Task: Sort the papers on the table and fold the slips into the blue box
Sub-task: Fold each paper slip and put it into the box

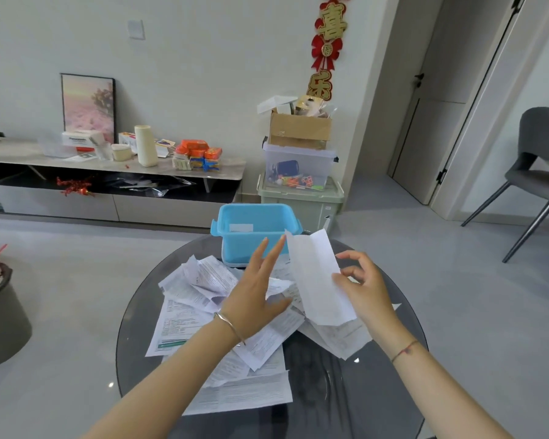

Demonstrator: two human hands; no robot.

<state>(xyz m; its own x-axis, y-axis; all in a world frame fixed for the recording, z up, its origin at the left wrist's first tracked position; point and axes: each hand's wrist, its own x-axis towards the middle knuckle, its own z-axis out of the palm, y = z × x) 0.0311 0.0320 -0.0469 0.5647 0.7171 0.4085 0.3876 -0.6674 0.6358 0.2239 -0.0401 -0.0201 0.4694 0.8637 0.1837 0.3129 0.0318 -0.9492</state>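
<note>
Head view: early in the job, judging by the heap. At nine o'clock on the round dark bench (330, 391), and on through the centre toward five o'clock, a loose pile of papers (191, 299): printed sheets and narrower slips overlapping, some creased, none squared into stacks. Sorting hardly begun, then, as far as can be judged.

Just right of the pile's middle, the left hand (254, 289), raised above the sheets, fingers straight and spread wide, holding nothing, tips pointing toward twelve o'clock.

Beyond those fingertips, at twelve o'clock near the bench's far edge, the blue box (235, 245), upright and lidless, with one small white piece (241, 227) lying inside by the back wall. Probably a folded slip already put away, though too small to be sure. Rest of the inside hidden by the near wall.

Right of the left hand, at about one o'clock, a long white slip (317, 280), lifted clear of the pile, standing nearly upright, bent along a lengthwise crease but not folded flat. Pinched at its right edge by the right hand (366, 289), fingers curled and closed on the paper.

Left to do, on this showing: finishing this fold, dropping it into the box, and nearly the whole pile after it.
</note>
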